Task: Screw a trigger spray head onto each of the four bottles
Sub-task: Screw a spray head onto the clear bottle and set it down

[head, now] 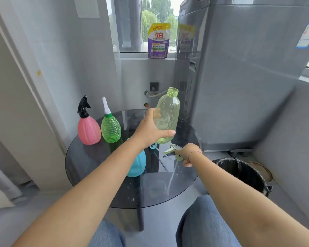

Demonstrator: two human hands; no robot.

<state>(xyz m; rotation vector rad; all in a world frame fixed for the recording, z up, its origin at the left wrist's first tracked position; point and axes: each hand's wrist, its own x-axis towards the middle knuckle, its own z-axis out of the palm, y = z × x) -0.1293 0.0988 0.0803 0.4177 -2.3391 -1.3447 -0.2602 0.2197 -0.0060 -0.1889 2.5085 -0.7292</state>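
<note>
My left hand (151,130) grips a clear pale-green bottle (168,114) above the round glass table (89,157); its threaded neck is uncapped and tilts up to the right. My right hand (188,154) is closed on a pale-green trigger spray head (170,150) low over the table, and its dip tube (171,179) trails toward me. A pink bottle (88,130) with a black trigger head stands at the table's left. Beside it stands a ribbed green bottle (111,129) with a white top. A blue bottle (136,164) sits partly behind my left forearm, a blue head (153,146) beside it.
A tall grey appliance (239,77) stands right behind the table. A black bin (244,173) sits on the floor to the right. A detergent pouch (158,41) rests on the window sill. A curtain (0,175) hangs at the left. My knees are under the table's near edge.
</note>
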